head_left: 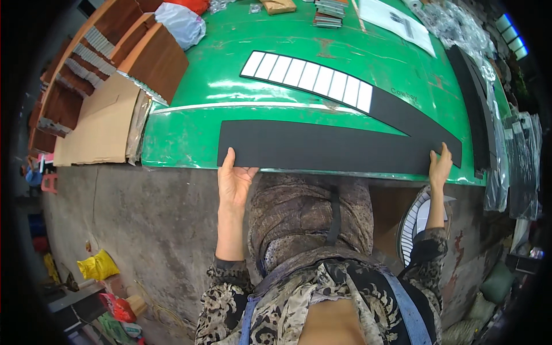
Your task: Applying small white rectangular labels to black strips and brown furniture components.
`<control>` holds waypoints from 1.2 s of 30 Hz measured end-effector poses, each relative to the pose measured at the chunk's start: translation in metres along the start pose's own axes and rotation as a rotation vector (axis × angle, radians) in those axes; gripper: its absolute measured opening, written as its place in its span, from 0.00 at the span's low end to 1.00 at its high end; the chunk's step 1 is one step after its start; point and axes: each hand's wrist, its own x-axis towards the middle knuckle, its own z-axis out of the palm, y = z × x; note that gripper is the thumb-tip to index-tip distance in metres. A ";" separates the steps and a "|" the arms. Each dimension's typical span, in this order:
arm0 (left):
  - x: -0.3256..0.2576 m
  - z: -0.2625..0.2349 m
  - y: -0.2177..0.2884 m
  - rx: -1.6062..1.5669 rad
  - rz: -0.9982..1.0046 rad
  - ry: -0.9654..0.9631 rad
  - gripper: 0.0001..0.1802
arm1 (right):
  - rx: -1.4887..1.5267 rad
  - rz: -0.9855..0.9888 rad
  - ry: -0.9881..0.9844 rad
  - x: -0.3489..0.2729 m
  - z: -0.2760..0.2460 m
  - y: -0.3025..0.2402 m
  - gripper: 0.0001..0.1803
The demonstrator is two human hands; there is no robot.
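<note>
Lengthwise, black strip [325, 146] between hands [234, 185] [440, 168]

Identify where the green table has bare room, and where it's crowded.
Bare green table shows between the brown panels and the white-striped strip, and between that strip and the small stack beyond. Crowded: the right edge, lined with black strips.

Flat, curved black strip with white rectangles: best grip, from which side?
I'd pinch the curved black strip with white rectangles across its long edges at the white-panelled end, coming from the left. Nothing covers that end, while the other seems to overlap the long plain black board near the right hand. It lies flat, so an edge may need lifting.
</note>
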 end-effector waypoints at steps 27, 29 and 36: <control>-0.007 0.012 0.008 -0.379 -0.189 0.069 0.20 | 0.138 -0.420 -0.374 -0.066 -0.011 -0.129 0.20; -0.009 0.026 0.017 -0.230 -0.129 0.154 0.20 | 0.143 -0.415 -0.391 -0.067 -0.013 -0.131 0.20; 0.003 0.014 0.049 1.490 0.539 -0.045 0.22 | 0.026 -0.370 -0.380 -0.064 -0.019 -0.127 0.21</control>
